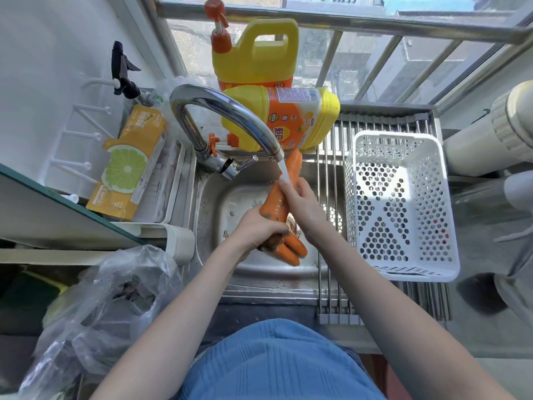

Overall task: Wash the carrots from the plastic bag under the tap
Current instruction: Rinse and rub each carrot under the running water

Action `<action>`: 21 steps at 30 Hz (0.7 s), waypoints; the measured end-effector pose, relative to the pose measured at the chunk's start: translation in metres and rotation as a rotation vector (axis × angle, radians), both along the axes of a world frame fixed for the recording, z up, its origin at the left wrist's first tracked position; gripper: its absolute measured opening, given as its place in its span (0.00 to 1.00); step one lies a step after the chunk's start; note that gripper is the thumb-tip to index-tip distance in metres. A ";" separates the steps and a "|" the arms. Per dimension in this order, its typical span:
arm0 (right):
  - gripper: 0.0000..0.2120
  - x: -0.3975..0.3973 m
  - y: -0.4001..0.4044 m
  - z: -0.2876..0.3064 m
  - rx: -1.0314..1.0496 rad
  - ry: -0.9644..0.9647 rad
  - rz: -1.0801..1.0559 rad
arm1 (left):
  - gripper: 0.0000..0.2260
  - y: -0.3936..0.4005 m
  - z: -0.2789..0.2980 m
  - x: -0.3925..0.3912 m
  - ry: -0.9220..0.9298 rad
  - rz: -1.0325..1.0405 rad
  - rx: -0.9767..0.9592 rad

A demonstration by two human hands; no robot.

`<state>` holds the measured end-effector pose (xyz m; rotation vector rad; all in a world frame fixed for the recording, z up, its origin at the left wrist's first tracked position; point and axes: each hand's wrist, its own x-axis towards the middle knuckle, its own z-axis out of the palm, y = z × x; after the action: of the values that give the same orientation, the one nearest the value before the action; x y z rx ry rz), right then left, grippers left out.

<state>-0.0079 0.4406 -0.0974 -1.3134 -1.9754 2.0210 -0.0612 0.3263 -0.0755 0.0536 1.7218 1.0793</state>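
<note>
At lower left of the frame a plastic bag point(101, 307) is seen. At centre, several carrots point(278, 203) are gripped by the left hand point(256, 229) over the sink point(213, 203); the right hand point(302, 203) is curled round one beneath the tap point(230, 116).

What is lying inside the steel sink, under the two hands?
Two smaller orange carrots lie in the steel sink beside the round metal drain. The left hand and the big orange carrot it holds cover part of the basin floor.
</note>
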 end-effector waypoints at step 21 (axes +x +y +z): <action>0.10 -0.045 0.011 0.023 -0.597 0.189 -0.205 | 0.08 0.012 0.021 0.004 -0.221 0.108 0.012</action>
<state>-0.0530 0.4511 -0.0740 -1.2652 -1.1406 2.6099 -0.0568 0.3385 -0.0549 -0.1476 1.5335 1.1302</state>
